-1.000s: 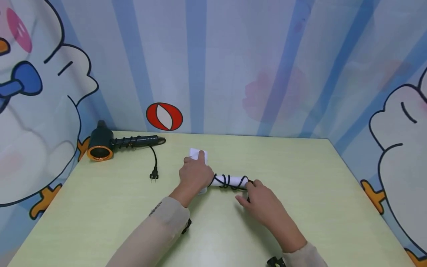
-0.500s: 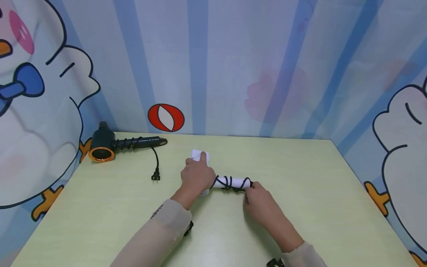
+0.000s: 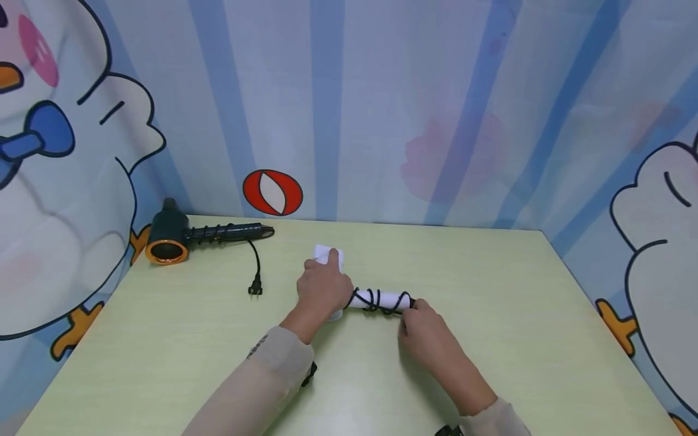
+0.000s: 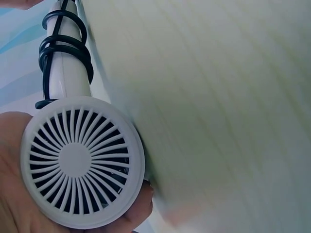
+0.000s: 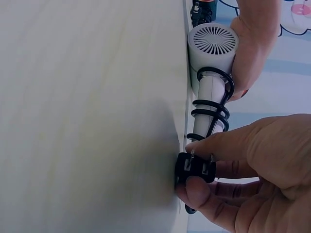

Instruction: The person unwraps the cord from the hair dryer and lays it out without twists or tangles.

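A white hair dryer lies on the table, its handle pointing right and wrapped in a black cord. My left hand grips the dryer's barrel from above; in the left wrist view the round slotted grille faces the camera. At the end of the handle, my right hand pinches the cord's black two-pin plug between thumb and fingers. The pins show in the right wrist view. The left hand covers much of the barrel in the head view.
A dark hair dryer with an orange rim lies at the table's back left. Its cord is wound round the handle, with the plug hanging loose toward the front. A cartoon-printed curtain stands behind the table.
My right hand has closed its fingers on the plug at the handle's end; its thumb was apart before. The left hand keeps its grip on the barrel. The head view has shifted slightly.
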### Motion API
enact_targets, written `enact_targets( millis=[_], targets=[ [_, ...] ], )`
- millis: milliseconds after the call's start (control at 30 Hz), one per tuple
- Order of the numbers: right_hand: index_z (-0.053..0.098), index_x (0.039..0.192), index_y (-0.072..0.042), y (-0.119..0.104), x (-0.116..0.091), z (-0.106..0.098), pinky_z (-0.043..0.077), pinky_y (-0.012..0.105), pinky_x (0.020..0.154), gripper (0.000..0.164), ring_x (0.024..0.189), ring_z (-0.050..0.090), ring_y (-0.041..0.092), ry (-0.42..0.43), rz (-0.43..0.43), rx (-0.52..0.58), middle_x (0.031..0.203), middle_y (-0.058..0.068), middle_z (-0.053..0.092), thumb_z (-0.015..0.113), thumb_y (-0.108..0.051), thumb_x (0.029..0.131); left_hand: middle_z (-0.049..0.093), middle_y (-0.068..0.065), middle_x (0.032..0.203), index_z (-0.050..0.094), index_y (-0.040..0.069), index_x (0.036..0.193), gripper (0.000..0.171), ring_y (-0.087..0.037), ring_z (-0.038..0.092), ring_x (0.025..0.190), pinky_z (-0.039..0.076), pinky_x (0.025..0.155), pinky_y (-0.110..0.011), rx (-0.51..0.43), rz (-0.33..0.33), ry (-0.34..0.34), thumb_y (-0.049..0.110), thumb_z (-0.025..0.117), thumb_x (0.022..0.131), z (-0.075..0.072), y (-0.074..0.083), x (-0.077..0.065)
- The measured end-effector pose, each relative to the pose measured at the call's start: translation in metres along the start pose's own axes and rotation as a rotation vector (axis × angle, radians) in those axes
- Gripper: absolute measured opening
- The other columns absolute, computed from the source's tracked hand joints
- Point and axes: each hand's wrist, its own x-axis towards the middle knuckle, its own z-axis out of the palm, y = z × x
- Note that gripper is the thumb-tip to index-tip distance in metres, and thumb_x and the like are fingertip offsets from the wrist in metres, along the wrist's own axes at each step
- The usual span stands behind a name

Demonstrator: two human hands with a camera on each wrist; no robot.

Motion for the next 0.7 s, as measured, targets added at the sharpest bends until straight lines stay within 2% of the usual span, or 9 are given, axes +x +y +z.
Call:
enact_targets(
  millis=[267,433,567,700],
  targets=[
    [0.065,0.073,-0.004,0.002,-0.005,-0.007,0.047,0.035,0.066,0.013,0.075,0.048,0.019,-0.007,0.015,0.038,0.082,0.009,0.053,0.065,0.002,0.085,0.047,-0.025,0.105,0.032,0.023,0.153,0.056,-0.030,0.054,0.075,0.047,0.058,-0.042,-0.005,0.004,-0.012,0.035,0.047,0.101,-0.003,-0.001,0.002],
    [0.066,0.084,-0.003,0.007,-0.010,-0.013,0.046,0.035,0.066,0.006,0.077,0.048,0.020,0.004,0.077,0.111,0.083,0.007,0.052,0.067,0.003,0.084,0.047,-0.026,0.111,0.027,0.025,0.157,0.061,-0.032,0.056,0.078,0.049,0.061,-0.043,-0.035,-0.016,-0.026,0.041,0.048,0.102,-0.007,-0.005,0.006],
    [0.064,0.088,-0.004,0.011,-0.013,-0.016,0.046,0.035,0.066,0.008,0.078,0.049,0.020,0.033,0.117,0.160,0.085,0.008,0.053,0.068,0.002,0.085,0.046,-0.027,0.117,0.023,0.025,0.159,0.062,-0.035,0.057,0.086,0.049,0.067,-0.045,-0.095,-0.021,-0.038,0.041,0.046,0.103,-0.010,-0.008,0.008],
    [0.064,0.089,-0.004,0.014,-0.015,-0.019,0.047,0.035,0.067,0.009,0.078,0.051,0.020,0.061,0.119,0.196,0.084,0.006,0.057,0.069,0.002,0.084,0.045,-0.029,0.122,0.021,0.025,0.161,0.064,-0.037,0.057,0.089,0.050,0.069,-0.047,-0.149,-0.010,-0.040,0.041,0.045,0.104,-0.011,-0.011,0.010]
  ],
)
